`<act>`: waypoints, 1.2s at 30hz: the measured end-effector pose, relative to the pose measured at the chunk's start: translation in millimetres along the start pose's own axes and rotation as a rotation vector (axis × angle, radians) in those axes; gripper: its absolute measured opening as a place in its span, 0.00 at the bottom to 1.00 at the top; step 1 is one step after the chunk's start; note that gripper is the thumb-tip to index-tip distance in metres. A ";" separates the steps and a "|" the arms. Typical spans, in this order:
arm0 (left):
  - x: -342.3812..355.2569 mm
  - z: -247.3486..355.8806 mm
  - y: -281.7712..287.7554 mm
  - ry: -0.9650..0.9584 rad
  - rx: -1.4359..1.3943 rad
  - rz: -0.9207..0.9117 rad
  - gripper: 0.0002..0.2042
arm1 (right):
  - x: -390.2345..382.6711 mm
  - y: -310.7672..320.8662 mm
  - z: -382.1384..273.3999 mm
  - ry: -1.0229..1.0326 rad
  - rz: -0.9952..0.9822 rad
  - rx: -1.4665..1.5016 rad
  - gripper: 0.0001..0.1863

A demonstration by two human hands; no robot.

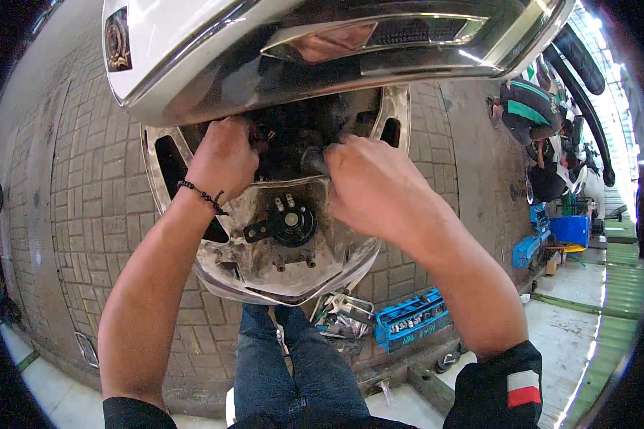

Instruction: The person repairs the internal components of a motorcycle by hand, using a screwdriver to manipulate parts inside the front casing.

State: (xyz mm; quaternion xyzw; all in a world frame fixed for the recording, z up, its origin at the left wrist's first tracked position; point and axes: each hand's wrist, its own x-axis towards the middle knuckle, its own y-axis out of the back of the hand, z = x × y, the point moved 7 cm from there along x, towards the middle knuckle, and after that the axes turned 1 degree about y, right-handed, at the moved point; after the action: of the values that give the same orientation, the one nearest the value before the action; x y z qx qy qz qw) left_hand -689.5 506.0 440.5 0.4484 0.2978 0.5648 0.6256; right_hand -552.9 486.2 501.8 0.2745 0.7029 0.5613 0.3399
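Both my hands reach into the dark opening of a motor scooter's front, below its headlight unit (pixel 379 43). My left hand (pixel 225 154), with a black bracelet at the wrist, is curled at the opening's left side. Its fingertips are hidden among dark parts, and what they hold I cannot make out. My right hand (pixel 368 175) is closed at the right side, its fingers on a dark cylindrical part (pixel 313 160). Beneath the hands, a round black horn (pixel 291 223) with a bracket and two metal terminals sits on the dusty pale front panel (pixel 254 268).
A blue toolbox (pixel 411 319) with sockets stands on the paving at lower right, beside a heap of tools and metal parts (pixel 341 314). Another person (pixel 529 107) crouches at far right, near a blue crate (pixel 571 230). Brick paving (pixel 96 186) surrounds the scooter.
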 end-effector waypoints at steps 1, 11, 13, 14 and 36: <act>1.8 -3.4 -1.5 0.018 0.015 -0.034 0.11 | -1.0 0.9 -1.5 0.019 0.027 -0.007 0.08; 8.0 -14.9 -20.7 -0.086 0.067 0.006 0.14 | -3.0 -0.1 3.2 0.031 0.008 -0.005 0.08; 6.2 -16.8 -22.7 -0.003 0.094 -0.135 0.18 | -2.0 0.8 7.9 -0.009 -0.072 0.062 0.08; 2.7 -20.9 -21.3 0.035 0.022 -0.221 0.21 | -0.7 2.2 6.7 0.010 -0.029 0.085 0.08; 2.9 4.1 -13.8 -0.265 0.245 -0.351 0.16 | 16.9 -18.0 20.9 0.210 0.367 0.387 0.16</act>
State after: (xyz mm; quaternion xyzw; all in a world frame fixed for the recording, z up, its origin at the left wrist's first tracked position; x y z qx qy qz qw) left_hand -679.3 508.5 430.3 0.5323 0.3527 0.3438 0.6885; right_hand -546.9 507.8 478.5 0.3974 0.7667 0.4944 0.0991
